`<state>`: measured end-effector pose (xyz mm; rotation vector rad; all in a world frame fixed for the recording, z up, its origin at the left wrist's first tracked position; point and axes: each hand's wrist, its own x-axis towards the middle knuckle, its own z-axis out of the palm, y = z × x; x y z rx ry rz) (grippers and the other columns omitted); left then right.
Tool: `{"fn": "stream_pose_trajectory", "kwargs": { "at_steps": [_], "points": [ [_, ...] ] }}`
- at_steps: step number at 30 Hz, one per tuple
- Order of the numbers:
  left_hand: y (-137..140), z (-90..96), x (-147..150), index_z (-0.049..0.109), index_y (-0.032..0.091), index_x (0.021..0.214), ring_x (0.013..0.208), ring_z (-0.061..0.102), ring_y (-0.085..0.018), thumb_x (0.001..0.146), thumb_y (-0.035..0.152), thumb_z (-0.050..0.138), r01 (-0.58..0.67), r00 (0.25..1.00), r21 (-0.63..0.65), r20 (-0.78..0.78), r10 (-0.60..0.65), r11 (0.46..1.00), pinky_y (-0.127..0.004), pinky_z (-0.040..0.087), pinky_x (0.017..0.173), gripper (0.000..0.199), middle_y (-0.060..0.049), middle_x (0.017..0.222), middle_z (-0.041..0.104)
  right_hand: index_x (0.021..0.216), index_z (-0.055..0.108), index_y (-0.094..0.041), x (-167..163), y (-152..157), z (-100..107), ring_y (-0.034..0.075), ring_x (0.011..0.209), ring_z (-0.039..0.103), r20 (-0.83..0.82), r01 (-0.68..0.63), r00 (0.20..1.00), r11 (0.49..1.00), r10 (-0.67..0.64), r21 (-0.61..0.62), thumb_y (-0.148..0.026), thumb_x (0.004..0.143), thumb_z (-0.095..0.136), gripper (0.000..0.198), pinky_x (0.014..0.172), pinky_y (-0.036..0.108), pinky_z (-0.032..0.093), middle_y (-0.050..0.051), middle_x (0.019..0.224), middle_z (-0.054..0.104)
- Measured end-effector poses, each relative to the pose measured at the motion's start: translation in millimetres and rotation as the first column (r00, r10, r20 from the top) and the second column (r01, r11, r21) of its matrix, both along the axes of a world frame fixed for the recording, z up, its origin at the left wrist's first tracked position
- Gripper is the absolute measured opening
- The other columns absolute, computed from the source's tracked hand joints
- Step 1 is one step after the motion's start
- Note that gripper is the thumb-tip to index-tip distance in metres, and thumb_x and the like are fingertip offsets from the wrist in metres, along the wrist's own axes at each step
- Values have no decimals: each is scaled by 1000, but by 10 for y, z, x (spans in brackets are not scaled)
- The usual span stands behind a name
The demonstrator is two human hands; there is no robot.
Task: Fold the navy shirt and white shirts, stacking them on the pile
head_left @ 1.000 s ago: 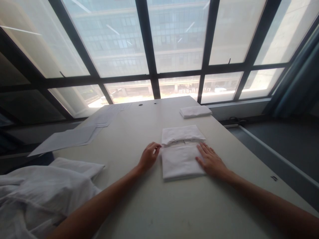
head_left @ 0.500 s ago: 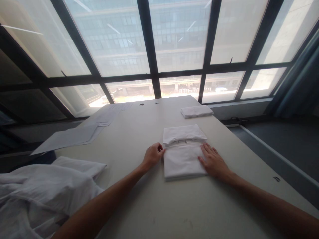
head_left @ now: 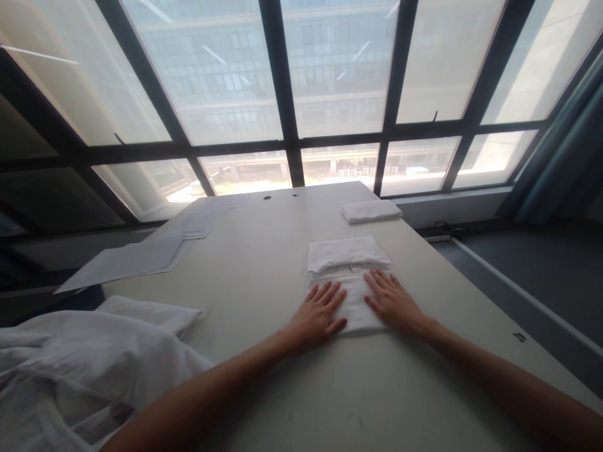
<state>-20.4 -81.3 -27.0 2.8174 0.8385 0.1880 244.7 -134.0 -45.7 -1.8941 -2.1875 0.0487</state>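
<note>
A folded white garment (head_left: 351,252), its exact kind unclear, lies flat in front of me. Its far part is a folded band, with a narrow gap and small dark marks between that and the near part. On the near left portion my left hand (head_left: 318,317) rests palm down, fingers stretched out. My right hand (head_left: 394,302) lies flat on the right side, its fingers spread and their tips close to the gap. Both hands press on the cloth without grasping it, and cover parts of its near half.
Beyond it, a second folded white cloth (head_left: 371,211) sits near the table's right edge. Sheets of paper (head_left: 127,260) lie along the left side. A loose heap of white fabric (head_left: 94,358) is at the near left. The white table (head_left: 254,251) reaches toward large windows.
My left hand has moved from the garment's left edge onto its near part, and its curled fingers are now spread flat. My right hand has slid slightly inward.
</note>
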Motion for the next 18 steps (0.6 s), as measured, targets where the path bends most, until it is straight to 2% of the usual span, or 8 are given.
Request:
{"fn": "stream_pose_trajectory", "kwargs": {
  "at_steps": [3, 6, 8, 10, 12, 15, 16, 18],
  "points": [
    [61, 46, -50, 36, 24, 158, 154, 21, -32, 101, 59, 42, -44, 999, -54, 25, 45, 998, -53, 14, 124, 67, -9, 166, 28, 151, 47, -14, 190, 14, -13, 32, 151, 28, -40, 144, 989, 989, -143, 14, -43, 100, 43, 59, 121, 55, 25, 16, 162, 35],
    [190, 150, -117, 61, 22, 138, 140, 47, -27, 102, 45, 45, -91, 979, -106, 172, 108, 990, -43, 31, 120, 45, -10, 150, 54, 127, 68, -16, 379, 86, 43, 30, 135, 51, -188, 223, 961, 969, -201, 108, -34, 97, 47, 41, 114, 44, 39, 16, 144, 58],
    [350, 250, -156, 69, 20, 122, 126, 59, -25, 101, 36, 47, -173, 928, -120, 313, 202, 978, -38, 40, 113, 34, -11, 134, 65, 109, 74, -17, 503, 222, 129, 26, 115, 65, -339, 284, 915, 947, -221, 149, -28, 93, 50, 31, 103, 37, 47, 14, 122, 71],
    [564, 359, -169, 69, 17, 118, 118, 62, -26, 96, 28, 53, -304, 850, -167, 396, 346, 938, -39, 44, 109, 30, -12, 127, 67, 100, 74, -16, 607, 432, 245, 24, 99, 68, -487, 372, 829, 921, -273, 118, -25, 90, 55, 23, 93, 33, 51, 12, 105, 75],
    [797, 461, -145, 65, 13, 123, 117, 62, -27, 89, 21, 60, -423, 753, -338, 385, 534, 841, -40, 46, 105, 35, -15, 130, 64, 97, 72, -14, 667, 674, 372, 22, 90, 68, -638, 439, 681, 898, -360, -38, -22, 86, 61, 18, 83, 30, 52, 10, 97, 74],
    [1096, 574, -61, 59, 12, 128, 111, 64, -27, 81, 19, 71, -422, 613, -714, 229, 756, 559, -36, 52, 94, 49, -17, 130, 63, 90, 70, -13, 669, 986, 533, 17, 72, 65, -758, 377, 444, 867, -478, -326, -20, 84, 67, 10, 65, 26, 51, 8, 83, 71],
    [1175, 597, -29, 59, 13, 127, 106, 66, -26, 80, 20, 73, -387, 595, -789, 182, 783, 477, -34, 54, 89, 49, -16, 125, 65, 88, 69, -13, 658, 1062, 571, 16, 67, 63, -770, 340, 400, 861, -497, -379, -21, 84, 69, 9, 61, 25, 50, 6, 79, 70],
    [1308, 622, 29, 62, 13, 117, 90, 69, -22, 80, 24, 74, -333, 594, -862, 123, 795, 382, -30, 56, 77, 41, -12, 107, 71, 87, 67, -14, 644, 1175, 617, 14, 60, 60, -778, 296, 361, 854, -515, -428, -22, 80, 75, 13, 56, 25, 50, 4, 74, 68]
  ]
}}
